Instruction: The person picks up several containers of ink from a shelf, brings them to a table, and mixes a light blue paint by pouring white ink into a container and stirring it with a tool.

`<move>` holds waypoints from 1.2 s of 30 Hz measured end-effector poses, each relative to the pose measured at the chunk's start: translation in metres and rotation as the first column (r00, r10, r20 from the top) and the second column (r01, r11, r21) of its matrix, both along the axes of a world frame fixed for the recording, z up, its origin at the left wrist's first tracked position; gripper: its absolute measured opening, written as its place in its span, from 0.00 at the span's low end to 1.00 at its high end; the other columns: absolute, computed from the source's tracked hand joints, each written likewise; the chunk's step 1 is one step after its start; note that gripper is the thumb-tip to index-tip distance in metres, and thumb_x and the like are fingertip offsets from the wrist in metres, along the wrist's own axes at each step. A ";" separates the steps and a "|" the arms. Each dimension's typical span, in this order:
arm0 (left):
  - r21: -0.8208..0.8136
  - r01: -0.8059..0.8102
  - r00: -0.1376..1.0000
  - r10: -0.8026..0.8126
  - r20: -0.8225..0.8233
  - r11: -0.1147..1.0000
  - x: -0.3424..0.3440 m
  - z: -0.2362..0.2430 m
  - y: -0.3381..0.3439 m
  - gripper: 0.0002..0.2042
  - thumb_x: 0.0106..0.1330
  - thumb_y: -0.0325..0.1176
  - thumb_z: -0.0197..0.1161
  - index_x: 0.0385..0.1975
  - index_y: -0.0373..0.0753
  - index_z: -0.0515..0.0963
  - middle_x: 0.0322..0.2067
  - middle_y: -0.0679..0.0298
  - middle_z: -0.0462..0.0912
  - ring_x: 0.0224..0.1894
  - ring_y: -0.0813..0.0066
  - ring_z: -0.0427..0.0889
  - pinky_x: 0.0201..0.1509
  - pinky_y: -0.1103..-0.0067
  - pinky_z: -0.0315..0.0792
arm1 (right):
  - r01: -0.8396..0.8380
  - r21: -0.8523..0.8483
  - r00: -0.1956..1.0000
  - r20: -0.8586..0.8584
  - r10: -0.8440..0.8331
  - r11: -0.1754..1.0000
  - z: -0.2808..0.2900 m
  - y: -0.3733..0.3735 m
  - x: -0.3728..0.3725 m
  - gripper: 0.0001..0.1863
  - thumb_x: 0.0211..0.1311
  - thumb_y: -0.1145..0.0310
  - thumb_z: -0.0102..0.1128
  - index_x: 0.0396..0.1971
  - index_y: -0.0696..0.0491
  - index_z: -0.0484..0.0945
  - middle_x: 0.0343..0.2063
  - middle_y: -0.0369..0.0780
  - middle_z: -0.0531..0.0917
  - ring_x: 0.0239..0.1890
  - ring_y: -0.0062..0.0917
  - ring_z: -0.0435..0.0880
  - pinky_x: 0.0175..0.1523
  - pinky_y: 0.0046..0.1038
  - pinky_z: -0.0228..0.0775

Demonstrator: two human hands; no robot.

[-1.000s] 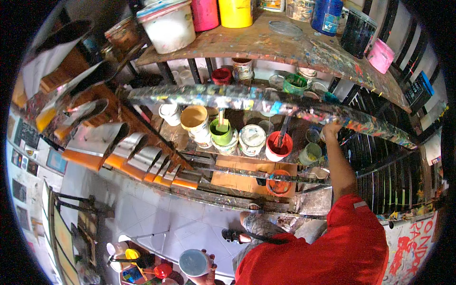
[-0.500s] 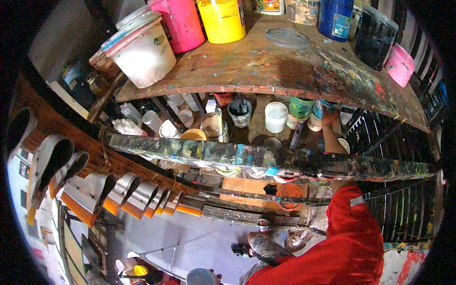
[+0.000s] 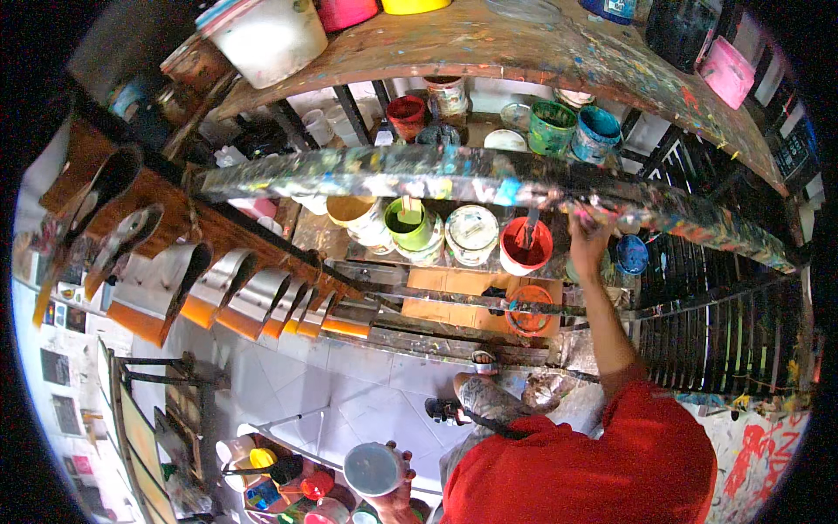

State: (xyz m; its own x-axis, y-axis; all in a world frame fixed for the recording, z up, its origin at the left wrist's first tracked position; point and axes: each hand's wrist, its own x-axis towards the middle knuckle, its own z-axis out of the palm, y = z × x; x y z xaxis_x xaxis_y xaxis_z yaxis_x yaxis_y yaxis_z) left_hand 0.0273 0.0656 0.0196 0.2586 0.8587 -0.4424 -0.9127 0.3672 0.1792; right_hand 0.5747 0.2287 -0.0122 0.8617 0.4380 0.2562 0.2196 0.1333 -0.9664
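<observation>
I see right hand (image 3: 587, 240) raised to paint-splattered shelf edge (image 3: 489, 179), beside red paint pot (image 3: 525, 247); grip state unclear. Left hand (image 3: 397, 489) grasps white lidded tub (image 3: 373, 469) low down.

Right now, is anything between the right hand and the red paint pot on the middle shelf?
Nothing visible. The right hand is raised at the paint-splattered shelf edge, just right of the red paint pot; only open shelf shows between them. The left hand holds a white cup low down.

Bright even daylight, soft shadows under the shelves, strong fisheye bending at black rim, slight motion blur.
</observation>
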 end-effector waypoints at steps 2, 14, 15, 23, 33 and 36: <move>0.018 0.023 1.000 -0.023 0.004 1.000 0.004 -0.002 0.001 0.32 0.64 0.60 0.55 0.60 0.43 0.68 0.55 0.46 0.71 0.48 0.38 0.72 0.35 0.56 0.80 | -0.014 -0.019 0.999 -0.051 0.013 1.000 0.015 -0.033 -0.046 0.29 0.67 0.59 0.59 0.62 0.53 0.59 0.59 0.47 0.70 0.53 0.34 0.77 0.51 0.35 0.79; 0.141 0.050 0.997 -0.058 0.058 0.989 -0.020 0.005 -0.010 0.31 0.67 0.59 0.49 0.60 0.40 0.68 0.55 0.43 0.71 0.47 0.34 0.75 0.33 0.55 0.82 | -0.279 0.266 0.476 -0.796 0.374 0.923 0.017 -0.102 -0.060 0.40 0.64 0.34 0.47 0.62 0.53 0.63 0.53 0.44 0.75 0.50 0.37 0.80 0.55 0.42 0.75; 0.139 0.041 0.998 -0.048 0.049 0.989 -0.022 0.005 -0.013 0.31 0.66 0.60 0.51 0.59 0.41 0.68 0.54 0.43 0.71 0.46 0.36 0.74 0.32 0.56 0.81 | -0.286 0.292 0.452 -0.799 0.397 0.913 0.022 -0.106 -0.063 0.39 0.67 0.36 0.44 0.63 0.55 0.62 0.54 0.46 0.74 0.51 0.37 0.80 0.55 0.40 0.74; 0.170 -0.016 0.998 0.005 0.065 0.985 -0.036 -0.007 -0.035 0.33 0.64 0.62 0.53 0.61 0.44 0.68 0.57 0.45 0.70 0.49 0.37 0.73 0.34 0.55 0.82 | -0.351 -0.549 0.935 -0.243 0.257 0.758 0.032 -0.122 -0.072 0.37 0.65 0.43 0.54 0.61 0.60 0.64 0.52 0.49 0.77 0.50 0.41 0.80 0.57 0.42 0.71; 0.208 -0.065 0.996 0.050 0.075 0.976 -0.039 -0.005 -0.049 0.32 0.65 0.62 0.52 0.61 0.45 0.67 0.58 0.45 0.68 0.50 0.34 0.73 0.35 0.54 0.82 | -0.344 -0.826 0.717 0.075 0.693 0.446 -0.202 -0.189 -0.032 0.40 0.62 0.51 0.61 0.65 0.57 0.56 0.60 0.54 0.68 0.57 0.46 0.74 0.61 0.43 0.67; 0.185 -0.058 0.989 0.030 0.146 0.981 -0.035 -0.015 -0.045 0.33 0.65 0.62 0.53 0.61 0.45 0.67 0.58 0.45 0.68 0.49 0.35 0.73 0.34 0.55 0.82 | -0.006 -0.916 0.695 0.283 0.660 0.400 -0.233 -0.208 -0.019 0.44 0.64 0.48 0.58 0.69 0.55 0.48 0.63 0.55 0.64 0.57 0.47 0.75 0.59 0.44 0.69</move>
State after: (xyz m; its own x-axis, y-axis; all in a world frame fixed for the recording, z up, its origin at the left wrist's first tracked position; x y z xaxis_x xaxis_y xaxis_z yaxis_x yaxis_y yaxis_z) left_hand -0.0076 0.0203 0.0045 0.2672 0.9350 -0.2331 -0.9484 0.2981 0.1085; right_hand 0.5561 0.0210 -0.2448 0.4122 0.9071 -0.0848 0.8464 -0.4157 -0.3329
